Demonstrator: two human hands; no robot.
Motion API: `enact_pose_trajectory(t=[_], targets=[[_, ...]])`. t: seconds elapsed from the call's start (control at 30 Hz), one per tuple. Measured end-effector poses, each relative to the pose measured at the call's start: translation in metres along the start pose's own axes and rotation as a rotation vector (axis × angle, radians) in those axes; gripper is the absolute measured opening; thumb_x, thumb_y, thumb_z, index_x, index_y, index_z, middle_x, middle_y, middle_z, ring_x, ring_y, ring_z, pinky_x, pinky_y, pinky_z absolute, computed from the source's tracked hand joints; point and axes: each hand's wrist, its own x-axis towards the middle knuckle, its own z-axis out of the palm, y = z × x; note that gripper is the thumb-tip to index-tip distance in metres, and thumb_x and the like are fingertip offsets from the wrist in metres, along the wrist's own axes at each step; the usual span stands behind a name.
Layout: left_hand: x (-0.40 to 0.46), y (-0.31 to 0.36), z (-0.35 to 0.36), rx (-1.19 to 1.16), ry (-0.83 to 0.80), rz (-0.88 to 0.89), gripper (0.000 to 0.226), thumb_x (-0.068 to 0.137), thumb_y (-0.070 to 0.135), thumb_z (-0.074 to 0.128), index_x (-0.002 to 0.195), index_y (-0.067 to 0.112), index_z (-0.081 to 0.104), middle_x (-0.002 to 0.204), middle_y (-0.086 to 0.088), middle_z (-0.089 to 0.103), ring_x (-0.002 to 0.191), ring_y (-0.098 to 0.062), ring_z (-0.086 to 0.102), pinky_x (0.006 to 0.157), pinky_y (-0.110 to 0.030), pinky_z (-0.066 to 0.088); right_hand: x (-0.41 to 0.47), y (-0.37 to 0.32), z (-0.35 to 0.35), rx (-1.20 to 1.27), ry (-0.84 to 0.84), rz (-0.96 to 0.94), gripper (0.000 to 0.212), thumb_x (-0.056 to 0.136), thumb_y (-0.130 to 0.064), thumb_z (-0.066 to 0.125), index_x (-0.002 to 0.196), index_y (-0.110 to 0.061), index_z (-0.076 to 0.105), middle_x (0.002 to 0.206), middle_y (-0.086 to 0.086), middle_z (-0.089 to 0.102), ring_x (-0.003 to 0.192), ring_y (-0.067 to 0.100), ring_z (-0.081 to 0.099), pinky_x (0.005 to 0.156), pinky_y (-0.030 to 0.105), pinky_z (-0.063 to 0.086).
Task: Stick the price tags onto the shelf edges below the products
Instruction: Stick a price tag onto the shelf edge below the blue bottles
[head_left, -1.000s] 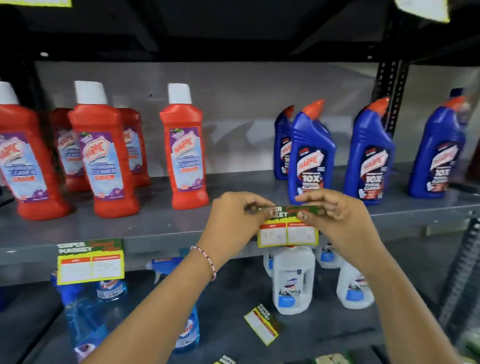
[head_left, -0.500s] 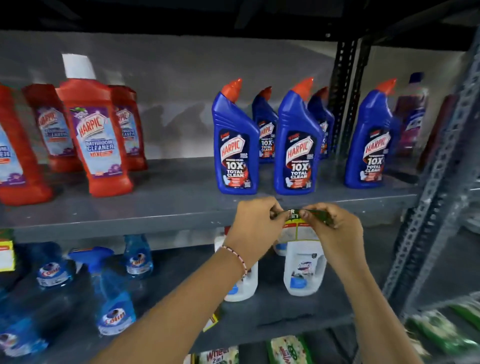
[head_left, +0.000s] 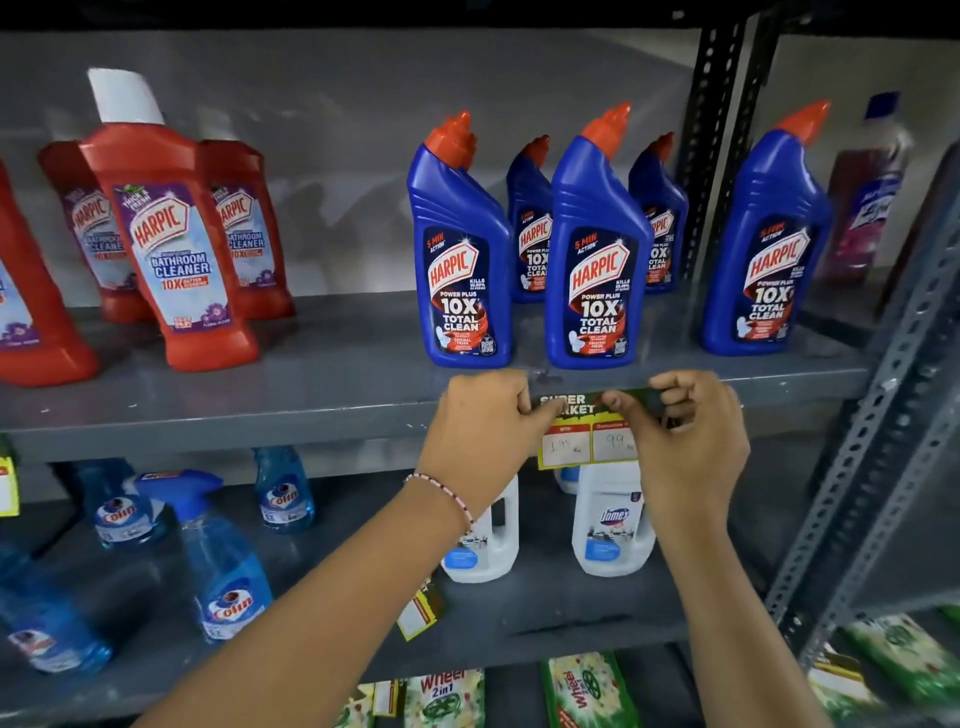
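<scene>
A green and yellow price tag (head_left: 587, 434) sits against the grey shelf edge (head_left: 260, 431), directly below two blue Harpic toilet cleaner bottles (head_left: 462, 260). My left hand (head_left: 480, 431) pinches the tag's upper left corner. Its upper right part is under the fingers of my right hand (head_left: 685, 441), which press it to the edge. The tag's lower half hangs below the edge with two white price boxes showing. The right end of the tag is hidden by my right hand.
Red Harpic bathroom cleaner bottles (head_left: 166, 244) stand at the left of the same shelf. Another tag (head_left: 8, 478) hangs at the far left edge. Below stand Colin spray bottles (head_left: 223, 561), white Domex bottles (head_left: 613, 525) and a loose tag (head_left: 421, 608). A perforated steel upright (head_left: 883, 415) is at the right.
The view has swung right along the shelf, from the red bottles to the blue ones. Both hands carried the tag to the shelf edge under the blue bottles and now hold it there.
</scene>
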Motion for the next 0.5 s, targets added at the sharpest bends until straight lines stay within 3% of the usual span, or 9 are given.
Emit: enact_pose_trajectory(t=[0.1, 0.2, 0.3, 0.4, 0.5], targets=[[-0.007, -0.005, -0.005, 0.051, 0.011, 0.018, 0.046, 0.081, 0.042, 0.067, 0.052, 0.013, 0.046, 0.048, -0.002, 0.050, 0.044, -0.014, 0.042, 0.050, -0.025, 0.042, -0.006, 0.005, 0.003, 0.029, 0.053, 0.034, 0.027, 0.074, -0.035, 0.080, 0.086, -0.022, 0.058, 0.087, -0.002, 0.059, 0.074, 0.015, 0.056, 0.063, 0.012, 0.043], [-0.017, -0.014, -0.005, 0.070, -0.016, 0.058, 0.047, 0.086, 0.039, 0.061, 0.053, 0.008, 0.048, 0.047, -0.009, 0.051, 0.047, -0.025, 0.048, 0.053, -0.032, 0.051, -0.015, 0.011, 0.010, 0.067, 0.133, 0.118, 0.028, 0.082, -0.037, 0.072, 0.080, -0.018, 0.052, 0.079, 0.001, 0.059, 0.067, 0.014, 0.054, 0.062, 0.016, 0.043], [-0.034, -0.034, 0.002, 0.113, -0.156, 0.062, 0.052, 0.087, 0.041, 0.059, 0.050, 0.009, 0.042, 0.045, -0.008, 0.046, 0.046, -0.025, 0.044, 0.053, -0.034, 0.050, -0.031, 0.018, 0.016, 0.129, 0.226, 0.217, 0.027, 0.092, -0.027, 0.059, 0.078, -0.008, 0.045, 0.068, -0.003, 0.046, 0.060, 0.005, 0.044, 0.061, 0.011, 0.037], [-0.049, -0.080, 0.018, 0.041, -0.338, -0.138, 0.049, 0.084, 0.043, 0.064, 0.054, 0.005, 0.055, 0.057, -0.015, 0.064, 0.054, -0.027, 0.060, 0.059, -0.034, 0.055, -0.066, 0.032, 0.030, 0.271, 0.257, 0.369, 0.021, 0.094, -0.023, 0.054, 0.078, -0.016, 0.043, 0.071, -0.007, 0.047, 0.065, 0.005, 0.048, 0.065, 0.021, 0.042], [-0.061, -0.141, 0.036, -0.045, -0.469, -0.361, 0.022, 0.082, 0.026, 0.069, 0.072, 0.007, 0.072, 0.078, -0.011, 0.075, 0.064, -0.020, 0.068, 0.071, -0.035, 0.060, -0.116, 0.052, 0.057, 0.277, 0.035, 0.484, 0.018, 0.093, -0.016, 0.059, 0.081, -0.023, 0.047, 0.074, -0.009, 0.054, 0.068, 0.004, 0.055, 0.067, 0.027, 0.042]])
